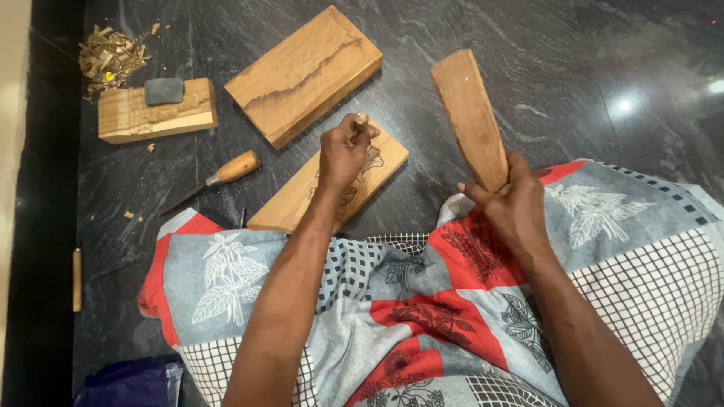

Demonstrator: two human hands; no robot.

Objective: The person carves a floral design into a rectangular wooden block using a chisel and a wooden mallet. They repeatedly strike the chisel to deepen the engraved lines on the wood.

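The left hand (345, 149) is fisted around a slim carving tool (362, 119), planted right on the carved plank (329, 181) lying on the floor (573, 83) just past the knees. The right hand (514, 202) grips a tapered wooden mallet (470, 114), raised to the tool's right. The plank's long axis runs diagonally, near-left to far-right; pale wood, floral pattern cut in.

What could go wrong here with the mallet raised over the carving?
The right hand holds the flat wooden mallet raised while the left hand fists a tool whose wooden handle end barely shows: a mis-strike could hit knuckles. The pale wooden board with a floral outline lies unclamped on the glossy dark stone floor and could slide.
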